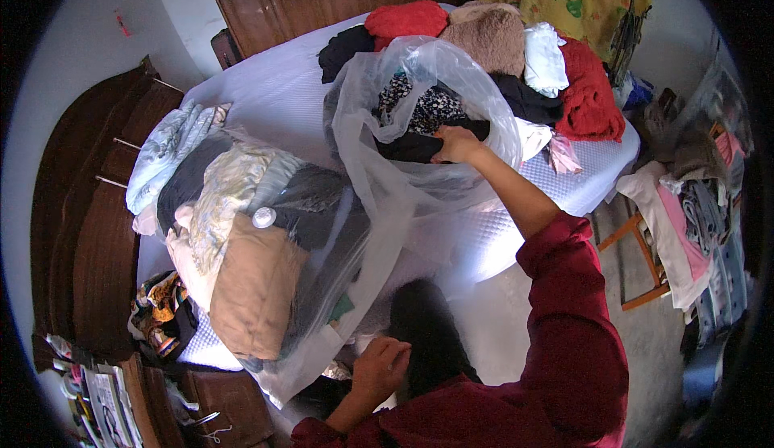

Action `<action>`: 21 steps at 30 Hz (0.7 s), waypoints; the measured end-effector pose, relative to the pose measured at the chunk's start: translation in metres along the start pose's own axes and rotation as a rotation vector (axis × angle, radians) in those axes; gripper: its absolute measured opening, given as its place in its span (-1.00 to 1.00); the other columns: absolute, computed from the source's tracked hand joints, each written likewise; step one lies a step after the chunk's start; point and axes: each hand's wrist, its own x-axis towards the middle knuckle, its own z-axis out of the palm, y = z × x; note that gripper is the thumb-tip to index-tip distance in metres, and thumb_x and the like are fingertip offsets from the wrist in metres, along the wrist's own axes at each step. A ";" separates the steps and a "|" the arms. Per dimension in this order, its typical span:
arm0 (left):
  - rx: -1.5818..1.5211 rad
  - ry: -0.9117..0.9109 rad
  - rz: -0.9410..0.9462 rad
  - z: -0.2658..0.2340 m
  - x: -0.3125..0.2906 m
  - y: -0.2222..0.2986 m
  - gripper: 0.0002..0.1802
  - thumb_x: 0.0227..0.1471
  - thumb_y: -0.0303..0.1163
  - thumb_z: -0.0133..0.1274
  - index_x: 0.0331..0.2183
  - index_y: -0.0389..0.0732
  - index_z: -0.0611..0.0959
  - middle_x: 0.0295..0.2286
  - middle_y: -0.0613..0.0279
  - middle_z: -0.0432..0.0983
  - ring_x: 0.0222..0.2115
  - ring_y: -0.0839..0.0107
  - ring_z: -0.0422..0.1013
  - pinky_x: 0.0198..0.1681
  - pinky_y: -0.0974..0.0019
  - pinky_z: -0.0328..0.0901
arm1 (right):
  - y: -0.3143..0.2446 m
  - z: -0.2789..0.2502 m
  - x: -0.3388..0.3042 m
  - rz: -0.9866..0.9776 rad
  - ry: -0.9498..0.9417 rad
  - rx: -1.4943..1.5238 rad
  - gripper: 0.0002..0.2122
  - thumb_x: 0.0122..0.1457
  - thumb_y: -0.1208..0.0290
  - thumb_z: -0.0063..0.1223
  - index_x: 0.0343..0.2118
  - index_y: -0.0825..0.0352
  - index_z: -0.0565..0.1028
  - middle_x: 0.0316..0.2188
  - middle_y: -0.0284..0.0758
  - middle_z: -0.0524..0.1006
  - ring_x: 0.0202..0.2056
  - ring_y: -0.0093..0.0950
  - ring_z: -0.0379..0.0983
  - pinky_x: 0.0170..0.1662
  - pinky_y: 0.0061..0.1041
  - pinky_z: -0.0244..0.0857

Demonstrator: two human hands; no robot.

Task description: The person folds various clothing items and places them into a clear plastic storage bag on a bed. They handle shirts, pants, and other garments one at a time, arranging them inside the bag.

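A large clear plastic bag (355, 162) stands open on the bed, with dark clothes inside. Among them is a black garment with a small white print (431, 111). My right hand (458, 145) reaches over the bag's near rim, its fingers closed on a black garment (407, 148) in there; the fingertips are partly hidden. Low in front of my body, my left hand (380, 370) is curled closed beside my dark trouser leg, and nothing shows in it. A second clear plastic bag (343, 287) lies to its left, over folded clothes.
The bed (266, 77) carries a tan folded garment (254, 287), a red fluffy piece (407, 22), a brown fleece (486, 37), and white cloth (545, 59). A wooden headboard (89, 190) rises at left. Clothes hang over a wooden chair (645, 296) at right.
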 end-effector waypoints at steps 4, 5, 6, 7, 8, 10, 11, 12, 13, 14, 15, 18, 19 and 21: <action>-0.027 -0.046 -0.024 0.002 0.002 -0.004 -0.82 0.00 -0.47 0.22 -0.27 -0.20 0.64 -0.36 0.10 0.56 -0.31 0.12 0.51 -0.25 0.15 0.40 | 0.013 -0.001 0.007 0.039 -0.123 0.213 -0.26 -0.27 -0.06 0.40 0.00 0.31 0.54 -0.11 -0.07 0.57 -0.09 -0.18 0.54 0.02 -0.36 0.37; -0.033 -0.054 -0.026 0.003 0.003 -0.004 -0.82 0.00 -0.47 0.21 -0.27 -0.20 0.64 -0.36 0.11 0.56 -0.32 0.12 0.52 -0.27 0.16 0.41 | 0.020 0.001 0.007 -0.015 -0.136 0.240 -0.25 -0.26 -0.06 0.40 0.01 0.33 0.53 -0.11 -0.04 0.57 -0.07 -0.17 0.53 0.03 -0.35 0.36; -0.032 -0.053 -0.017 0.003 0.003 -0.005 -0.82 0.00 -0.47 0.21 -0.27 -0.20 0.64 -0.36 0.11 0.57 -0.33 0.13 0.52 -0.28 0.17 0.41 | 0.020 -0.005 0.001 -0.069 -0.153 0.261 -0.23 -0.26 -0.06 0.41 0.02 0.36 0.52 -0.11 -0.02 0.56 -0.06 -0.15 0.52 0.04 -0.34 0.36; -0.031 -0.051 -0.009 0.003 0.004 -0.006 -0.82 0.01 -0.47 0.21 -0.27 -0.20 0.64 -0.36 0.11 0.57 -0.33 0.13 0.52 -0.29 0.17 0.41 | 0.019 -0.009 -0.003 -0.124 -0.169 0.283 -0.22 -0.25 -0.06 0.41 0.04 0.38 0.51 -0.10 0.00 0.55 -0.05 -0.14 0.51 0.05 -0.33 0.35; -0.028 -0.049 -0.002 0.003 0.004 -0.007 -0.82 0.01 -0.47 0.21 -0.27 -0.20 0.64 -0.37 0.11 0.57 -0.34 0.14 0.53 -0.30 0.18 0.41 | 0.019 -0.005 -0.001 -0.146 -0.155 0.322 -0.21 -0.24 -0.04 0.41 0.05 0.41 0.49 -0.08 0.00 0.55 -0.03 -0.15 0.49 0.06 -0.35 0.33; -0.048 -0.076 0.010 0.006 0.006 -0.008 -0.83 0.02 -0.46 0.20 -0.27 -0.20 0.64 -0.37 0.11 0.57 -0.34 0.15 0.53 -0.30 0.18 0.42 | 0.026 -0.002 0.000 -0.176 -0.118 0.394 -0.18 -0.21 -0.01 0.42 0.08 0.47 0.45 -0.04 0.00 0.54 0.01 -0.16 0.47 0.09 -0.37 0.30; -0.057 -0.090 0.016 0.007 0.006 -0.008 -0.83 0.02 -0.46 0.20 -0.27 -0.20 0.64 -0.36 0.11 0.57 -0.33 0.15 0.53 -0.30 0.18 0.42 | 0.034 -0.004 -0.002 -0.115 -0.104 0.476 -0.20 -0.20 0.03 0.43 0.09 0.47 0.45 -0.05 -0.04 0.55 -0.01 -0.23 0.47 0.08 -0.41 0.29; -0.046 -0.107 0.014 0.007 0.006 -0.009 -0.83 0.02 -0.46 0.20 -0.26 -0.20 0.64 -0.36 0.11 0.57 -0.33 0.15 0.53 -0.30 0.19 0.42 | 0.036 -0.011 -0.002 -0.065 -0.091 0.559 -0.22 -0.18 0.07 0.43 0.10 0.47 0.44 -0.06 -0.09 0.56 -0.02 -0.29 0.48 0.08 -0.45 0.28; -0.033 -0.121 0.007 0.005 0.006 -0.010 -0.83 0.02 -0.45 0.20 -0.26 -0.19 0.64 -0.36 0.11 0.57 -0.33 0.15 0.53 -0.30 0.19 0.42 | 0.031 -0.023 -0.006 -0.019 -0.080 0.641 -0.23 -0.17 0.11 0.43 0.10 0.47 0.44 -0.07 -0.13 0.57 -0.04 -0.35 0.48 0.07 -0.49 0.27; -0.020 -0.135 0.001 0.004 0.005 -0.010 -0.82 0.03 -0.45 0.20 -0.26 -0.19 0.64 -0.35 0.11 0.57 -0.33 0.15 0.53 -0.30 0.19 0.42 | 0.031 -0.038 -0.011 0.075 -0.080 0.831 -0.17 -0.16 0.10 0.45 0.14 0.54 0.37 0.03 -0.15 0.51 0.04 -0.33 0.42 0.16 -0.46 0.19; -0.017 -0.132 0.003 0.002 0.005 -0.010 -0.82 0.03 -0.44 0.20 -0.25 -0.19 0.65 -0.35 0.12 0.57 -0.33 0.15 0.53 -0.30 0.19 0.42 | 0.031 -0.059 -0.017 0.086 -0.065 0.963 -0.20 -0.12 0.14 0.44 0.14 0.53 0.36 0.06 -0.15 0.49 0.07 -0.33 0.41 0.18 -0.43 0.18; -0.028 -0.111 0.033 0.001 0.006 -0.007 -0.82 0.04 -0.42 0.18 -0.25 -0.19 0.64 -0.37 0.13 0.56 -0.34 0.14 0.52 -0.32 0.19 0.42 | 0.033 -0.121 -0.036 0.039 -0.167 1.459 -0.35 0.00 0.25 0.38 0.11 0.50 0.40 0.09 -0.14 0.48 0.12 -0.34 0.39 0.23 -0.37 0.16; -0.046 -0.095 0.055 0.003 0.007 -0.006 -0.82 0.05 -0.42 0.17 -0.25 -0.19 0.64 -0.38 0.13 0.55 -0.36 0.14 0.52 -0.35 0.18 0.42 | 0.034 -0.136 -0.041 0.046 -0.207 1.625 -0.43 0.03 0.31 0.36 0.08 0.47 0.42 0.06 -0.17 0.50 0.11 -0.35 0.40 0.22 -0.36 0.18; -0.084 -0.094 0.060 0.005 0.010 -0.002 -0.80 0.05 -0.41 0.16 -0.22 -0.19 0.63 -0.38 0.13 0.54 -0.36 0.14 0.51 -0.34 0.18 0.41 | 0.016 -0.163 -0.069 0.015 -0.122 1.702 -0.47 0.04 0.31 0.36 0.05 0.45 0.46 0.02 -0.21 0.53 0.04 -0.34 0.45 0.20 -0.35 0.23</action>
